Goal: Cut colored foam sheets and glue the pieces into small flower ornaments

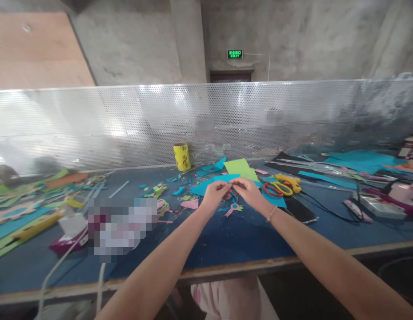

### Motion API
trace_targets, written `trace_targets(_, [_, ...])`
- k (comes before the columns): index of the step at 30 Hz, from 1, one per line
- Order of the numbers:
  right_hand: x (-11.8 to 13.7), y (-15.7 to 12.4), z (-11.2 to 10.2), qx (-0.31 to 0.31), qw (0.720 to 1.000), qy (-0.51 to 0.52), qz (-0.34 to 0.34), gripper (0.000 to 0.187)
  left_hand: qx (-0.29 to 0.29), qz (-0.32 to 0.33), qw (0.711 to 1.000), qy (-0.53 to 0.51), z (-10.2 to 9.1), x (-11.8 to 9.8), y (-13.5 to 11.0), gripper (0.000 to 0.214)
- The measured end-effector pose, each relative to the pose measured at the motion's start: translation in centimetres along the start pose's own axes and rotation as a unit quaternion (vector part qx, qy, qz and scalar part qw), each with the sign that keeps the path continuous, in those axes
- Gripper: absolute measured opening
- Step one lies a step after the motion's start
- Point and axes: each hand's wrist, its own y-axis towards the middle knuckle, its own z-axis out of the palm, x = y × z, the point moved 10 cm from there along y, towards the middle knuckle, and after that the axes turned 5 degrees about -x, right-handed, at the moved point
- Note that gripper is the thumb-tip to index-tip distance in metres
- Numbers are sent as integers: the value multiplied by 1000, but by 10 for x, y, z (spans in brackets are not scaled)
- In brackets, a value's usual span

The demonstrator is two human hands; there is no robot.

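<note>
- Left hand (pixel 214 194) and right hand (pixel 246 190) meet above a blue sheet (pixel 200 190), fingers closed in pinches, probably to steady one small spot; I cannot tell what they grip.
- One paper rosette (pixel 235 207) lies on the counter (pixel 226 242) just below them, seemingly kept within reach.
- Counted: one yellow glue gun (pixel 292 182) right, one yellow cylinder (pixel 182 158) behind.

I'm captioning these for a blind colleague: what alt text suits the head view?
The person's left hand and right hand work fingertips close together over a blue table; anything pinched is too small to tell. Coloured paper scraps lie around them, with scissors to the right and a yellow cylinder before a perforated screen.
</note>
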Motion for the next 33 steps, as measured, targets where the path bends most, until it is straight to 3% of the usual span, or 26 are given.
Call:
trace_targets(12, [3,0,4,2,1000,11,-6,16,-53,15,997,53,-15,-2,1,32])
trace_targets(21, [-18,-3,12,7,986,130,104,22,-102,85,989,58,-26,-14,3,25])
trace_targets(26, [-21,-6,15,8,973,188,134,22,-89,62,994,27,-22,-10,4,25])
trace_targets(33, [-18,-4,14,9,981,158,108,20,-99,46,994,16,-24,-7,5,26])
